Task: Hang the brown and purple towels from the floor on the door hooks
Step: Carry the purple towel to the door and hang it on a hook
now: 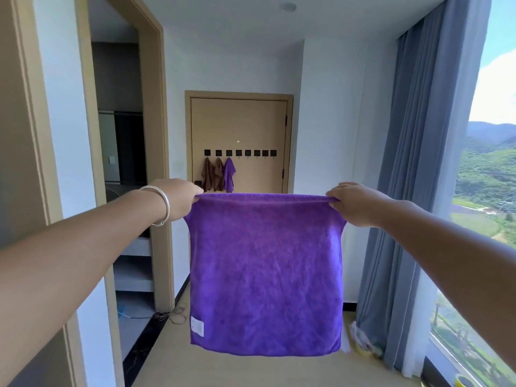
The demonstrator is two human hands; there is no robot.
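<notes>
- Towel (265,275), purple, is hanging flat in the air, stretched between both hands, well short of the door (240,124).
- Left hand (178,199) is pinching the top left corner; right hand (354,203) is pinching the top right corner. Both grips are closed on fabric.
- Hooks (240,153) are sitting in a row across the door; the three at the door's left edge are already carrying two brown towels (212,177) and one purple towel (229,175).
- Risk: hooking mid-edge rather than by a corner, fabric sliding off.
- Risk: releasing one corner early, towel dropping to the floor (251,370).
</notes>
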